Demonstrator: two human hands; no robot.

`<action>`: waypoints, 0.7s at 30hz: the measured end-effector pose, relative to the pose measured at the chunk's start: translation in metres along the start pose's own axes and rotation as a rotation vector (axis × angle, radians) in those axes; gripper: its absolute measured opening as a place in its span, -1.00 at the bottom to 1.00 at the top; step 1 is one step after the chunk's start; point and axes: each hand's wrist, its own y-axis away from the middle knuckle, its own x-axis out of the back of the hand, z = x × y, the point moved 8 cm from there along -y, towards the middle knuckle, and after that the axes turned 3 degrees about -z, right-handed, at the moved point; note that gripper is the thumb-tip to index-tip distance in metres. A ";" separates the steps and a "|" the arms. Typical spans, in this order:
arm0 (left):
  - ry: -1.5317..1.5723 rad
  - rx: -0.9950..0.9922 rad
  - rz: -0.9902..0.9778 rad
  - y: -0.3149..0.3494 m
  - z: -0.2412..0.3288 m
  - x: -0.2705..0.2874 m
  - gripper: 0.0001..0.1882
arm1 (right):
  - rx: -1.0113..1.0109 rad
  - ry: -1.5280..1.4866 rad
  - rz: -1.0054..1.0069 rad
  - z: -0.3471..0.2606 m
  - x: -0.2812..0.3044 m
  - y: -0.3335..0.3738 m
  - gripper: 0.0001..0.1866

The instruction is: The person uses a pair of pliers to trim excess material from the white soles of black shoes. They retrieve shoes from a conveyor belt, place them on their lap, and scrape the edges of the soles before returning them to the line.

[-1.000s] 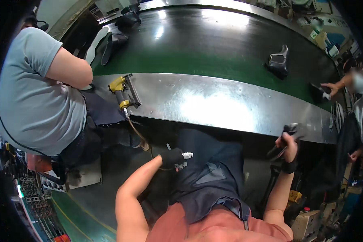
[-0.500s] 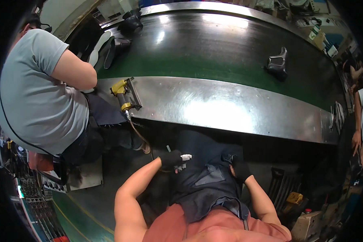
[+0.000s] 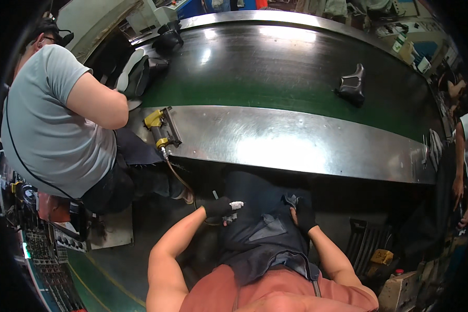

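Left hand [image 3: 221,208]: curled beside the apron [image 3: 268,230] — we couldn't tell what it held.
Right hand [image 3: 302,214]: half-bent on the apron's right side, its hold unclear to us.
Apron: spread between both hands — soft and light, we judged, best pinched at a fold.

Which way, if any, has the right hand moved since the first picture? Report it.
Yes: judged against the steel ledge, the right hand has moved left and away from it.
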 end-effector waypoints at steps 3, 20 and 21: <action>0.011 -0.004 0.001 -0.002 -0.006 0.000 -0.37 | 0.031 -0.015 0.013 -0.004 0.001 -0.002 -0.60; -0.008 0.077 -0.053 -0.007 -0.009 -0.014 -0.34 | 0.022 -0.159 0.247 0.003 0.016 0.025 -0.64; 0.001 0.080 -0.049 -0.006 -0.015 -0.013 -0.35 | 0.039 -0.177 0.259 -0.007 0.025 0.032 -0.61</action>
